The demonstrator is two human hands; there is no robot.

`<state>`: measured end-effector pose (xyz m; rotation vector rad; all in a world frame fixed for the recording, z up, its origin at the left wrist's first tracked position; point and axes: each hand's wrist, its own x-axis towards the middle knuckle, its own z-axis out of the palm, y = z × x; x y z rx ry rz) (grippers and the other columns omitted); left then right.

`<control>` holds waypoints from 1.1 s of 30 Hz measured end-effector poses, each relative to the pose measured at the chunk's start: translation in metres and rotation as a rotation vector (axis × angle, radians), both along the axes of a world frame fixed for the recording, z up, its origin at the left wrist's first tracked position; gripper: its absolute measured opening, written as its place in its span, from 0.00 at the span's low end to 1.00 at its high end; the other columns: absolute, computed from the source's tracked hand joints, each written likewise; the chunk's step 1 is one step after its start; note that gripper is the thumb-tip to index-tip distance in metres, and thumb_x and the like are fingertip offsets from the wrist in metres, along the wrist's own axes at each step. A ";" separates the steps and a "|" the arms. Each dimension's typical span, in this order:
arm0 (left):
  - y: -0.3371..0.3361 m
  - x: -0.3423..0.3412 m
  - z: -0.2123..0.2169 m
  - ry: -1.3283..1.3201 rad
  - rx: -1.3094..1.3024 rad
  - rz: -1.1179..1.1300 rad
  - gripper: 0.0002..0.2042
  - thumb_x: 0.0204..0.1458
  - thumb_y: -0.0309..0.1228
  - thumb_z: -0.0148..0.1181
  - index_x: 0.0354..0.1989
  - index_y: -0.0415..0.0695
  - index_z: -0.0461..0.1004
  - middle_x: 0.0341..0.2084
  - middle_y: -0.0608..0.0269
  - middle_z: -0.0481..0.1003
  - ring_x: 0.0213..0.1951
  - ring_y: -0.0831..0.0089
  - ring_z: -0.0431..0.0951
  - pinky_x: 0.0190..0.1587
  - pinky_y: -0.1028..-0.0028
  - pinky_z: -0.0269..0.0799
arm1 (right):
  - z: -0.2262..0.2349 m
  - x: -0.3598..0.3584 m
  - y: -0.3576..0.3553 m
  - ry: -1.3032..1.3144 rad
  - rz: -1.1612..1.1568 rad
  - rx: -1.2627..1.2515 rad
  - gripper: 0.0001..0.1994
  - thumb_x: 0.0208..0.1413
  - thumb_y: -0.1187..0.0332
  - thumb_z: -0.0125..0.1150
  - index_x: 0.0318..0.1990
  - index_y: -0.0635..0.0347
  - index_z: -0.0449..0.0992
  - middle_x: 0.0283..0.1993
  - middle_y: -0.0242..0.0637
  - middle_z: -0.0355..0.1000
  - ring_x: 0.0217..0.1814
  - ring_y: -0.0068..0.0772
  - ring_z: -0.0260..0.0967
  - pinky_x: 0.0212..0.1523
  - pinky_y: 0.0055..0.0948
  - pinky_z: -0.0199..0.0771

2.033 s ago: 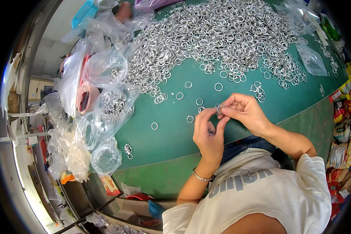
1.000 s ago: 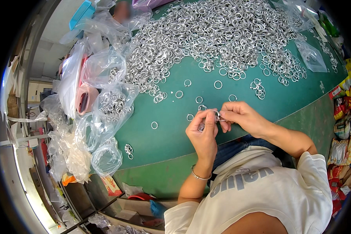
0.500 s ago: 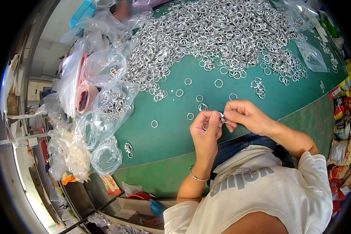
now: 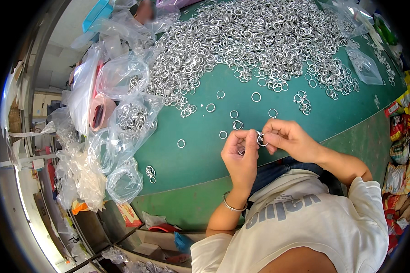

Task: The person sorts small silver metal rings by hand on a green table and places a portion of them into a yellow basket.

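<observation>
Both hands are raised together just above the near edge of the green felt-covered table [image 4: 205, 159]: the left hand [image 4: 241, 157] and the right hand [image 4: 289, 139] each pinch the same small silver metal split ring [image 4: 261, 139] between thumb and fingertips, close to touching. The ring looks light, rigid and smooth, likely slippery and springy, so it is best gripped by its rim from opposite sides. Beyond lies a large heap of identical bright wire rings [image 4: 259, 41], with strays scattered nearer. Crinkled clear plastic bags [image 4: 123, 118], some holding rings, crowd the table's left side
</observation>
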<state>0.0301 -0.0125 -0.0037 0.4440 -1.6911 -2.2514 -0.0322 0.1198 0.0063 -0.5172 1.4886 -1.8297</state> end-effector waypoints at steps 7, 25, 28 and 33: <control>0.002 0.001 0.000 0.020 -0.089 0.004 0.05 0.54 0.26 0.56 0.28 0.39 0.70 0.17 0.71 0.68 0.15 0.90 0.59 0.15 0.87 0.50 | 0.002 -0.011 0.011 -0.927 0.243 -0.312 0.11 0.61 0.62 0.46 0.31 0.58 0.68 0.24 0.31 0.65 0.24 0.21 0.62 0.23 0.23 0.60; 0.003 0.009 0.011 0.016 0.009 -0.032 0.05 0.54 0.24 0.55 0.27 0.38 0.68 0.18 0.71 0.67 0.17 0.90 0.61 0.17 0.87 0.53 | 0.025 0.006 0.008 -0.029 0.035 0.119 0.10 0.61 0.69 0.45 0.31 0.64 0.67 0.18 0.31 0.67 0.16 0.18 0.63 0.15 0.18 0.60; 0.003 0.009 0.008 0.038 -0.062 -0.007 0.04 0.54 0.23 0.54 0.28 0.37 0.68 0.18 0.70 0.67 0.19 0.89 0.63 0.19 0.87 0.55 | 0.027 -0.002 0.010 -0.303 0.166 0.097 0.11 0.62 0.66 0.45 0.30 0.64 0.67 0.19 0.31 0.68 0.17 0.18 0.64 0.14 0.15 0.61; 0.007 0.007 0.000 0.177 -0.189 0.013 0.05 0.55 0.24 0.53 0.28 0.38 0.67 0.20 0.70 0.67 0.17 0.91 0.60 0.14 0.87 0.49 | 0.029 -0.002 0.009 -0.483 0.231 0.095 0.13 0.62 0.64 0.45 0.30 0.63 0.68 0.20 0.32 0.69 0.17 0.18 0.66 0.14 0.15 0.61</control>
